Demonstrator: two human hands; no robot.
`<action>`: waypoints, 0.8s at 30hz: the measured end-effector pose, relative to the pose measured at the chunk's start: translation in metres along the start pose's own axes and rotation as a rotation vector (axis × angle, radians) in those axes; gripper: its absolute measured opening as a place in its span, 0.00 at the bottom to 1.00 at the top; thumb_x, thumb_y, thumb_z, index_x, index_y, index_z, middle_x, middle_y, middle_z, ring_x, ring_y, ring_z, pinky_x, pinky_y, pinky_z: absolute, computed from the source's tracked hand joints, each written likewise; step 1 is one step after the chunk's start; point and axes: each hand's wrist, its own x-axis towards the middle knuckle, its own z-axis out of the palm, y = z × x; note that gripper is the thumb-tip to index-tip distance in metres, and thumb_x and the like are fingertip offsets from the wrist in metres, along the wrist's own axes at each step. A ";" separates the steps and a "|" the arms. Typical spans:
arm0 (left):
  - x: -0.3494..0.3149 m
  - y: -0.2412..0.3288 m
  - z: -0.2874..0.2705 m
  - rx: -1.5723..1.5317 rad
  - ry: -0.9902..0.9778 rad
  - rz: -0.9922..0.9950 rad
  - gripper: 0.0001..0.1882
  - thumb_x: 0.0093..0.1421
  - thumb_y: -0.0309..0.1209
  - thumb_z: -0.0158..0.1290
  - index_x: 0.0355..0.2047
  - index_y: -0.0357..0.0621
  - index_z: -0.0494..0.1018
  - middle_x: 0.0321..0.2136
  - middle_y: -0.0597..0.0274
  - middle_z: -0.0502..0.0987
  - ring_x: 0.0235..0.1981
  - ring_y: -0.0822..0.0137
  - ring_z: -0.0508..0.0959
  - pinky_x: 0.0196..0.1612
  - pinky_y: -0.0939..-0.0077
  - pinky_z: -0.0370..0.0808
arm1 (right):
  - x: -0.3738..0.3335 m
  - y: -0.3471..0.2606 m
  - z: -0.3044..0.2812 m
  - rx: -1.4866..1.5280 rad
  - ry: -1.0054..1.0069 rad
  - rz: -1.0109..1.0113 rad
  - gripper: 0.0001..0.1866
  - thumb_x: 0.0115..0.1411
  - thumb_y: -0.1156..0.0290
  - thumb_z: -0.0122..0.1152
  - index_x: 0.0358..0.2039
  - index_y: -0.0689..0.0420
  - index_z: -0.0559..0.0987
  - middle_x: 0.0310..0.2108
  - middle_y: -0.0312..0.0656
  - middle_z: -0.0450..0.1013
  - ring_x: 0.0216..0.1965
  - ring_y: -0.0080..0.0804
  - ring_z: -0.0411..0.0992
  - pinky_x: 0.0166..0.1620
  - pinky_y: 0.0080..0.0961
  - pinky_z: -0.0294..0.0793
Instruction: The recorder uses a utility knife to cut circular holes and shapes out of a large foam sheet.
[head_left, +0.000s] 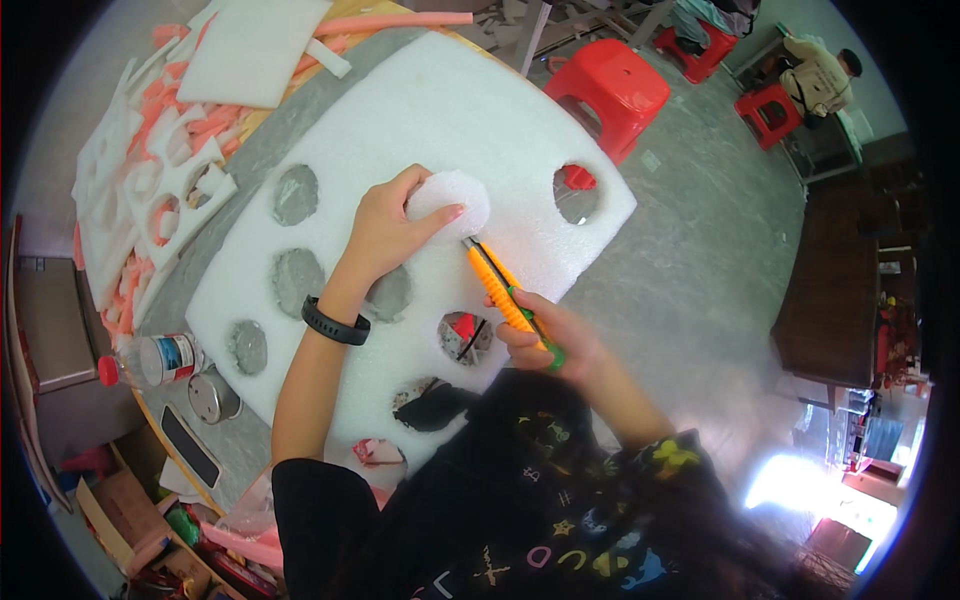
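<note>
A large white foam sheet with several round holes cut through it lies across the table. My left hand, with a black band on its wrist, grips a round white foam disc between thumb and fingers over the sheet's middle. An orange utility knife with a green end is clasped in my right hand. Its tip points at the disc's lower edge; I cannot tell whether the blade touches the foam. The sheet's near edge lies against my black shirt.
White and pink foam scraps are heaped at the far left. A clear bottle, a metal can and a phone sit at the table's left edge. Beyond the sheet stands a red stool; another person sits at far right.
</note>
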 end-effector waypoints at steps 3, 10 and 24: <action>0.000 0.003 -0.001 -0.020 -0.004 0.003 0.18 0.47 0.40 0.61 0.30 0.39 0.70 0.22 0.56 0.75 0.22 0.66 0.74 0.28 0.76 0.70 | -0.001 0.004 0.013 -0.082 0.124 -0.033 0.17 0.65 0.58 0.38 0.47 0.55 0.64 0.15 0.32 0.57 0.10 0.18 0.53 0.14 0.12 0.53; -0.002 0.003 0.000 -0.039 -0.007 -0.011 0.17 0.47 0.37 0.61 0.30 0.38 0.70 0.22 0.56 0.76 0.22 0.67 0.75 0.28 0.76 0.70 | -0.004 0.009 0.026 -0.273 0.219 -0.113 0.17 0.65 0.59 0.40 0.46 0.58 0.65 0.16 0.33 0.59 0.11 0.18 0.53 0.15 0.12 0.54; 0.001 0.001 -0.003 0.014 0.012 -0.049 0.17 0.47 0.37 0.60 0.30 0.37 0.71 0.22 0.55 0.76 0.22 0.66 0.76 0.28 0.76 0.71 | -0.043 0.032 0.023 -0.617 0.420 -0.148 0.14 0.63 0.62 0.47 0.44 0.57 0.67 0.18 0.36 0.64 0.12 0.17 0.59 0.16 0.13 0.58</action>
